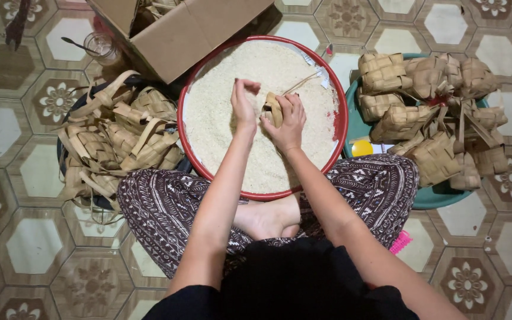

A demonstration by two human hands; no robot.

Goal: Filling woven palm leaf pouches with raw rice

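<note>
— Where is the woven pouch [273, 109] just now?

— Over the middle of the red basin [340, 127] of white rice [220, 112], grasped in the right hand [287, 121]. The pouch sits at that hand's inner side, between the two hands, its open mouth facing the left one.

— And the left hand [244, 102]?

— Raised just beside the pouch, fingers pinched together and pointing downward, clenched as if around a little rice; I cannot tell how much it holds. It is just left of the pouch's mouth, perhaps touching it.

— Anything trailing from the pouch?

— A thin leaf strip runs up and to the right, lying across the grains.

— What surrounds the basin?

— On the left, a dark basket [61, 155] of loose, flat empty pouches [120, 139], pale tan, strips dangling. On the right, a green tray [440, 198] stacked with plump filled pouches [428, 112], tightly plaited in a diamond weave. A cardboard box [191, 32] stands behind, a glass [101, 46] near it, all on the patterned tile floor [31, 243].
</note>
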